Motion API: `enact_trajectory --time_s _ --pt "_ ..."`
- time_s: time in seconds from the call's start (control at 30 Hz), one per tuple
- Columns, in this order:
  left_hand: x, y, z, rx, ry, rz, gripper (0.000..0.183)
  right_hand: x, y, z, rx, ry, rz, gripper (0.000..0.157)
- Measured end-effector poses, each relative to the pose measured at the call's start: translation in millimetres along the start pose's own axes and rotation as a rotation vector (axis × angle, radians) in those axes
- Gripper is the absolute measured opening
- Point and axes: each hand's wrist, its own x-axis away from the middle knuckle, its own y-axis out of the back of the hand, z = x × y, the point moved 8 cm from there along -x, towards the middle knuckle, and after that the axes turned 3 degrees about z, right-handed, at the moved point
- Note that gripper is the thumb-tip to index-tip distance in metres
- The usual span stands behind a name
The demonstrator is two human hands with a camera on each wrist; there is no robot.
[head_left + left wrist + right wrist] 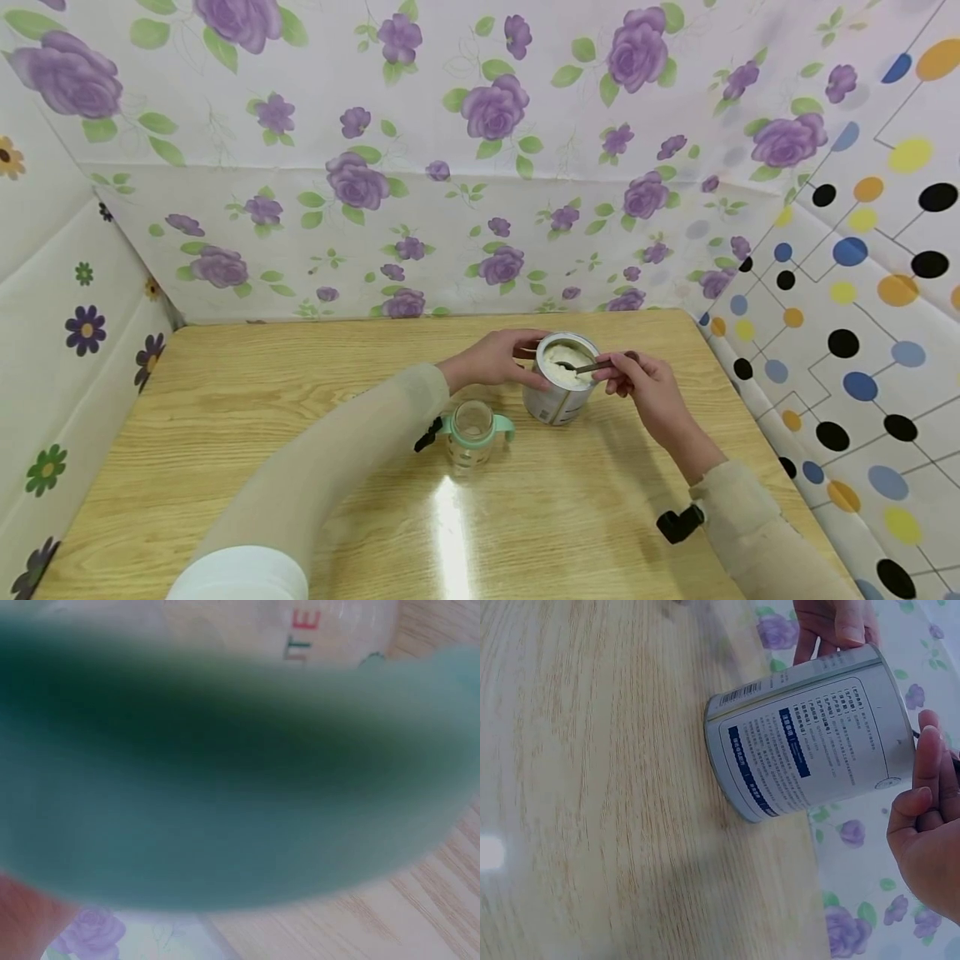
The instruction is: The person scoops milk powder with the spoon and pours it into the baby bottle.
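My left hand [495, 358] holds the open can [555, 404] from its left, thumb on the near side and fingers toward the back rim. Pale powder [558, 357] fills much of the can. Between the thumb and fingers of my right hand [651, 392] is a dark spoon [598, 365], its bowl dipping into the powder. Seen from the right wrist, the can's printed label [810, 735] faces the camera, with my right hand [930, 840] by the rim. A clear baby bottle [471, 433], uncapped and with mint-green handles, stands beside my left wrist.
A blurred green handle [225, 847] fills most of the left wrist view, close to the lens. The wooden table [247, 400] ends at a flowered cloth wall [450, 225] behind and a dotted one [840, 292] on the right. Small black cameras [681, 523] sit on the wrists.
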Motion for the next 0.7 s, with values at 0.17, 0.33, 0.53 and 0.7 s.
enact_trajectory --time_s 0.17,0.33,0.53,0.7 --pt "0.4 -0.2 -0.9 0.003 -0.003 0.003 0.083 1 -1.0 -3 -0.072 -0.005 -0.008 0.053" --pt "0.1 -0.5 1.9 -0.002 -0.002 0.006 0.084 1 0.8 -7 -0.157 0.010 -0.002 0.052" --pt "0.1 -0.3 2.4 0.005 -0.007 0.005 0.084 2 4.2 -11 -0.265 0.018 0.006 0.046" --pt "-0.5 -0.5 2.2 0.013 -0.016 0.005 0.083 3 5.8 -14 -0.371 0.004 -0.003 0.042"
